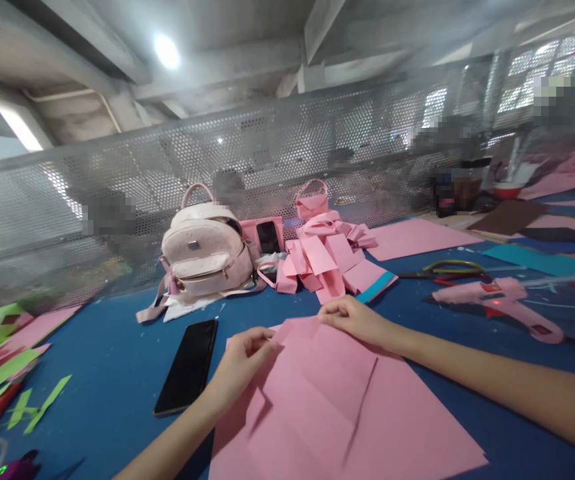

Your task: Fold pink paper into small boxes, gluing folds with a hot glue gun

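A creased piece of pink paper lies over a larger flat pink sheet in front of me. My left hand pinches the creased paper at its upper left edge, thumb on top. At the upper right edge, my right hand has its fingers closed on the same paper. Folds run down its middle, and its sides lift a little from the sheet. Left of my left hand rests a black phone. Just beyond my right hand is a heap of folded pink paper pieces.
A pale backpack stands against the perforated metal screen. On the right lie a pink glue gun with a red light and yellow-handled scissors. Green paper strips are scattered at left on the blue table.
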`<state>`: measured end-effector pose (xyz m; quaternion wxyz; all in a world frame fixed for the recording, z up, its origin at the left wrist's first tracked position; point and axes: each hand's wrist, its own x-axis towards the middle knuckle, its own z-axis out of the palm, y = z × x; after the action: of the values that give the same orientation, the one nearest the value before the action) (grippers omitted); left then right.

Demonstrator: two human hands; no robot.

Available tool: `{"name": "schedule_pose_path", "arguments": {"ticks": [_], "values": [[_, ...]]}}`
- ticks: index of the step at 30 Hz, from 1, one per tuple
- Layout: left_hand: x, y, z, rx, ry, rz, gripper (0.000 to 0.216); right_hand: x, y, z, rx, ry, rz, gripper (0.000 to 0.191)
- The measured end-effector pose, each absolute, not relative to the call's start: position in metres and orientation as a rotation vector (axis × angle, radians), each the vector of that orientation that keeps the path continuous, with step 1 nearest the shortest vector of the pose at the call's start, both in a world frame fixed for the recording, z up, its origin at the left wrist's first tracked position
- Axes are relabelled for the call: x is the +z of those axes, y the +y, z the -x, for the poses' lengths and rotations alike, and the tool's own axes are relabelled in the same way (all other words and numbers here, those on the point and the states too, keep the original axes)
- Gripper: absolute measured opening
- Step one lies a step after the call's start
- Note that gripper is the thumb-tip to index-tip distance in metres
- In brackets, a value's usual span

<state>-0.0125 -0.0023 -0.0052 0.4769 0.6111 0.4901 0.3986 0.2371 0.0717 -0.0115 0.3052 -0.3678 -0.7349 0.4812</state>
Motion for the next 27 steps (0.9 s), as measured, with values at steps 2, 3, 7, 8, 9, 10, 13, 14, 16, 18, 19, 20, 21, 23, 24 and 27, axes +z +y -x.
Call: {"name": "schedule_pose_path", "arguments": {"ticks": [2, 3, 7, 8, 9, 10, 13, 14, 16, 18, 19, 20, 21, 23, 24, 27], "values": [[-0.005, 0.002, 0.02, 0.988, 1.196, -1.41, 0.036, -0.013, 0.08, -0.241, 1.221, -1.823, 1.017, 0.037], [-0.006, 0.003, 0.023, 1.013, 1.208, -1.359, 0.039, -0.014, 0.083, -0.242, 1.209, -1.772, 1.032, 0.038], [-0.012, 0.007, 0.029, 1.071, 1.212, -1.163, 0.05, -0.016, 0.088, -0.243, 1.195, -1.686, 1.043, 0.039], [-0.013, 0.007, 0.03, 1.069, 1.212, -1.17, 0.051, -0.017, 0.087, -0.243, 1.187, -1.683, 1.04, 0.039], [-0.015, 0.008, 0.03, 1.063, 1.233, -1.203, 0.052, -0.017, 0.087, -0.242, 1.183, -1.685, 1.036, 0.039], [-0.015, 0.008, 0.03, 1.06, 1.268, -1.25, 0.054, -0.017, 0.086, -0.242, 1.184, -1.695, 1.028, 0.039], [-0.015, 0.009, 0.033, 1.056, 1.38, -1.416, 0.057, -0.015, 0.084, -0.242, 1.15, -1.793, 0.984, 0.038], [-0.015, 0.009, 0.034, 1.052, 1.4, -1.471, 0.057, -0.014, 0.083, -0.242, 1.116, -1.839, 0.968, 0.038], [-0.014, 0.009, 0.035, 1.038, 1.405, -1.562, 0.057, -0.012, 0.08, -0.241, 1.058, -1.914, 0.942, 0.038], [-0.014, 0.01, 0.034, 1.008, 1.395, -1.624, 0.055, -0.01, 0.076, -0.239, 1.071, -1.946, 0.919, 0.035], [-0.015, 0.01, 0.033, 0.996, 1.387, -1.648, 0.055, -0.009, 0.074, -0.238, 1.106, -1.947, 0.914, 0.034], [-0.015, 0.01, 0.032, 0.991, 1.378, -1.669, 0.054, -0.01, 0.072, -0.237, 1.151, -1.943, 0.917, 0.032], [-0.015, 0.009, 0.031, 0.996, 1.369, -1.686, 0.054, -0.01, 0.071, -0.236, 1.192, -1.938, 0.93, 0.031], [-0.014, 0.008, 0.028, 1.022, 1.351, -1.692, 0.054, -0.012, 0.071, -0.234, 1.234, -1.929, 0.974, 0.031], [-0.014, 0.007, 0.026, 1.026, 1.343, -1.672, 0.053, -0.013, 0.071, -0.234, 1.232, -1.928, 0.994, 0.032], [-0.012, 0.005, 0.024, 0.968, 1.278, -1.485, 0.044, -0.014, 0.073, -0.234, 1.174, -1.923, 1.031, 0.036]]}}
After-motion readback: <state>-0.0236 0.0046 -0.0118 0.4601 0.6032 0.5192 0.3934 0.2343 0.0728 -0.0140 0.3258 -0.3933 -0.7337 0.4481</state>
